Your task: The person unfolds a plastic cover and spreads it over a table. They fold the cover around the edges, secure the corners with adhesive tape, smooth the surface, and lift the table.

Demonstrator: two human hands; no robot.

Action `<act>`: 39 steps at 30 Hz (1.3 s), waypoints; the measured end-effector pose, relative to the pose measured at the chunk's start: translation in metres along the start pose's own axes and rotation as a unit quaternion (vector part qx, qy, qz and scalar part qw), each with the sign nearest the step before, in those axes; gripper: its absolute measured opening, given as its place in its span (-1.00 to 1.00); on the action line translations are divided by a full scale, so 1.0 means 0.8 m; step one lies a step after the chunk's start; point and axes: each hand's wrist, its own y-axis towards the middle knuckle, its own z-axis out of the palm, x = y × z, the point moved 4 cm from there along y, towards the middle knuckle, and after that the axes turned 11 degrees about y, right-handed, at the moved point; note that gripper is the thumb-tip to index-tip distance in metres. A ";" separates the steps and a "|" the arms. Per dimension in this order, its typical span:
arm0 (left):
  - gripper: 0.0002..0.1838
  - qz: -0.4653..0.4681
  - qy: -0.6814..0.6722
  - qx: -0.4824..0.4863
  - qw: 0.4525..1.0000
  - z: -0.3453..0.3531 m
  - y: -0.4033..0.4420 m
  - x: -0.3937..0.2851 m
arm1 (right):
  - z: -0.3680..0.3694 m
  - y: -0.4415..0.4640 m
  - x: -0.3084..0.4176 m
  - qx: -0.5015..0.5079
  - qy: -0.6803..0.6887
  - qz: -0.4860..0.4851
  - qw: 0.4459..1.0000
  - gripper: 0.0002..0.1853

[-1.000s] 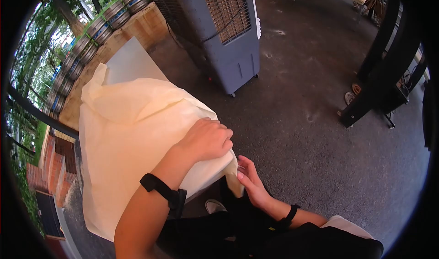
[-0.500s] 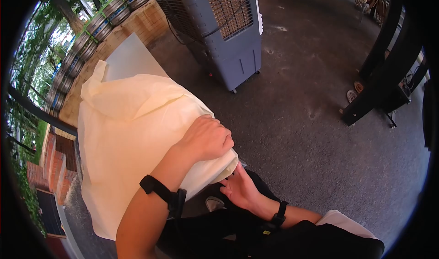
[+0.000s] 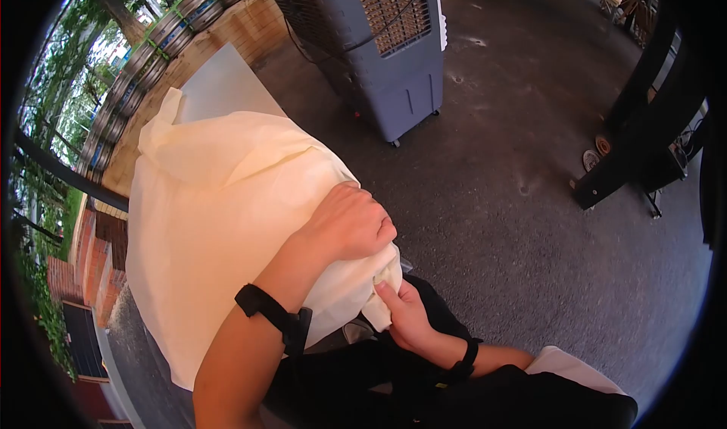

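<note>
A large cream tablecloth (image 3: 219, 224) lies spread and wrinkled over a pale grey tabletop (image 3: 235, 77), whose far corner is bare. My left hand (image 3: 352, 221) is closed in a fist at the cloth's right edge, knuckles up, with fabric bunched beneath it. Just below, my right hand (image 3: 407, 315) grips a folded flap of the same cloth at the near corner, thumb on top. The fingers under the flap are hidden. Both wrists wear black straps.
A tall grey air cooler (image 3: 405, 88) on casters stands beyond the table. Metal kegs (image 3: 170, 35) line a wooden ledge (image 3: 235, 31) at the upper left. Black posts (image 3: 636, 141) rise on the right above dark asphalt (image 3: 515, 247). A shoe (image 3: 357, 330) shows under the cloth.
My right hand has gone from open fingers beside the cloth's corner to gripping its flap, which now hangs folded down. My left fist stays on the edge; the view has shifted slightly.
</note>
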 end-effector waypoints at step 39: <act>-0.75 0.000 0.013 0.016 1.000 0.004 0.003 0.004 | 0.009 -0.011 0.012 0.011 0.232 -0.076 0.970 -0.44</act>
